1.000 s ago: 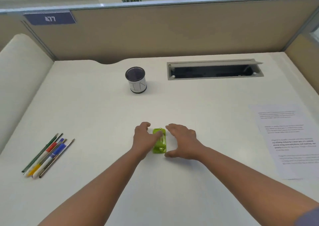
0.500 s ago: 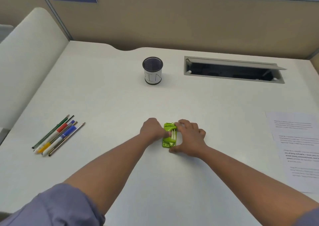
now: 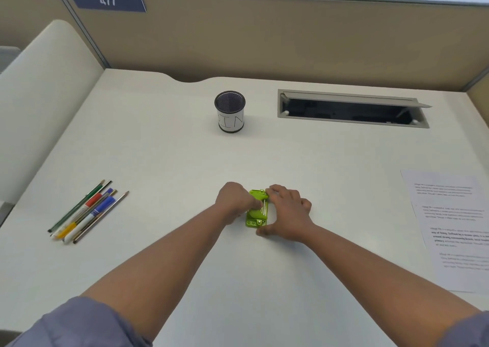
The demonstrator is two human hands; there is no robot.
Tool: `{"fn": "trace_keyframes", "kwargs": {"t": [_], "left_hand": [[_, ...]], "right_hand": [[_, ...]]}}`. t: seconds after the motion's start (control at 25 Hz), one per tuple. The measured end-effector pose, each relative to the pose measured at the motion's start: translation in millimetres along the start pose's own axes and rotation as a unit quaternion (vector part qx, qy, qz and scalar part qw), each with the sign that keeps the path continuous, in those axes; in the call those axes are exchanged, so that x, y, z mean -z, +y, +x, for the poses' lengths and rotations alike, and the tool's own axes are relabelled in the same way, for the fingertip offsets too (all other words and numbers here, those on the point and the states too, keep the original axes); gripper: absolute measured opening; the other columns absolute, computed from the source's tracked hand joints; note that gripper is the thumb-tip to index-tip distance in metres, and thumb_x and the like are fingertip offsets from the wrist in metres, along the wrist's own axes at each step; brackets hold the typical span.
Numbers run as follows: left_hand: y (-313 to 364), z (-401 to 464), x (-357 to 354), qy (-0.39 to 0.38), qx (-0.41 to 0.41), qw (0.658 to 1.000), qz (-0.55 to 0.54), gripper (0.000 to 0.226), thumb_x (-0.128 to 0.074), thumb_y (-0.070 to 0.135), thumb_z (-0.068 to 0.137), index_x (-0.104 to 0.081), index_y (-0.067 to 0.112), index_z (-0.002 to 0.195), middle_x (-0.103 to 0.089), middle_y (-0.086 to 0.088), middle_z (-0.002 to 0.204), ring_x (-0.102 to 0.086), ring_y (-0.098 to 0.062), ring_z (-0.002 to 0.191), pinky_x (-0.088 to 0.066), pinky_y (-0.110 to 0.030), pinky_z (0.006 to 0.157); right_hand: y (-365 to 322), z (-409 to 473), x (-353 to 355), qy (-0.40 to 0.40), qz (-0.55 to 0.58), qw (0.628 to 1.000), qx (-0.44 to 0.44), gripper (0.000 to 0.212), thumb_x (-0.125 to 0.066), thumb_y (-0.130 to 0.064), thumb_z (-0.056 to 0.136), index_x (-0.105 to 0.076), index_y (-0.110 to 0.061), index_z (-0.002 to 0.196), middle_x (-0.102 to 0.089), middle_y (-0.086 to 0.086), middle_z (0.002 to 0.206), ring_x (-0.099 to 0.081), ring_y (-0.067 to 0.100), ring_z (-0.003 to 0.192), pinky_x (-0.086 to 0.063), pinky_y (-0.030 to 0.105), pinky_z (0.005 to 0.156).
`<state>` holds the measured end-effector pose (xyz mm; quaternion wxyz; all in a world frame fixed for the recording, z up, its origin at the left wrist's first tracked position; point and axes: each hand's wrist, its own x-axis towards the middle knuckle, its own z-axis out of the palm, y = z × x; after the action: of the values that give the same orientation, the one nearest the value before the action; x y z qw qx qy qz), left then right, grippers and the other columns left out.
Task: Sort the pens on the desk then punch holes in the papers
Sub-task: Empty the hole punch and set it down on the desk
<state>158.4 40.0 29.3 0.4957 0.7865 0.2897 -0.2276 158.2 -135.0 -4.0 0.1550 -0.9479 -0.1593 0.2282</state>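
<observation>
Gripping the green hole punch (image 3: 256, 212) from both sides, I curl my left hand (image 3: 234, 203) and right hand (image 3: 288, 211) around it.

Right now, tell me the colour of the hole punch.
Lime green hole punch, seen best in the head view.

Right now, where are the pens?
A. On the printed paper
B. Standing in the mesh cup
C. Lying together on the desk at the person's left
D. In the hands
C: the pens lie bunched on the desk at the left, while the mesh cup shows none and both hands grip the green hole punch.
</observation>
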Motion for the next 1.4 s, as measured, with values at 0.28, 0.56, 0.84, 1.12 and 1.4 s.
{"fn": "trace_keyframes", "kwargs": {"t": [0.28,0.56,0.84,1.12,1.4], "left_hand": [[-6,-8,11,0.053,-0.023,0.997,-0.045,0.030,-0.085,0.010,0.061,-0.056,0.012,0.065,-0.062,-0.008,0.071,-0.066,-0.026,0.071,-0.063,-0.050,0.080],[-9,1,70,0.106,-0.014,0.993,-0.051,0.035,-0.085,0.001,0.063,-0.052,0.011,0.063,-0.057,-0.009,0.069,-0.065,-0.028,0.067,-0.064,-0.051,0.075],[-26,10,92,0.118,-0.003,0.992,-0.041,0.040,-0.083,-0.002,0.063,-0.046,0.013,0.060,-0.050,-0.006,0.068,-0.058,-0.027,0.070,-0.062,-0.056,0.083],[-34,21,93,0.102,-0.006,0.993,-0.067,0.040,-0.090,0.007,0.062,-0.050,0.010,0.065,-0.056,-0.011,0.077,-0.060,-0.028,0.071,-0.063,-0.047,0.079],[-79,36,108,0.255,-0.152,0.936,0.190,0.031,-0.055,0.016,0.096,-0.065,0.011,0.124,-0.062,-0.007,0.137,-0.053,-0.032,0.128,-0.043,-0.042,0.100]], "right_hand": [[2,-12,1,0.008,0.048,0.999,-0.005,0.137,-0.070,-0.080,0.045,0.006,-0.046,0.155,-0.027,-0.014,0.161,-0.020,0.017,0.147,-0.018,0.040,0.108],[2,-15,8,-0.006,0.073,0.997,-0.011,0.144,-0.076,-0.075,0.045,0.015,-0.047,0.154,-0.028,-0.013,0.162,-0.018,0.016,0.150,-0.017,0.041,0.112],[3,-15,8,-0.013,0.074,0.997,-0.009,0.142,-0.077,-0.073,0.049,0.012,-0.047,0.156,-0.025,-0.014,0.164,-0.015,0.015,0.151,-0.016,0.041,0.113],[3,-14,6,-0.018,0.059,0.998,-0.003,0.130,-0.074,-0.074,0.055,0.002,-0.048,0.157,-0.018,-0.016,0.166,-0.009,0.012,0.153,-0.012,0.039,0.114],[-2,6,13,0.032,0.107,0.994,-0.015,0.045,-0.063,-0.045,0.093,-0.056,-0.038,0.137,-0.052,-0.014,0.143,-0.046,0.017,0.133,-0.035,0.044,0.104]]}}
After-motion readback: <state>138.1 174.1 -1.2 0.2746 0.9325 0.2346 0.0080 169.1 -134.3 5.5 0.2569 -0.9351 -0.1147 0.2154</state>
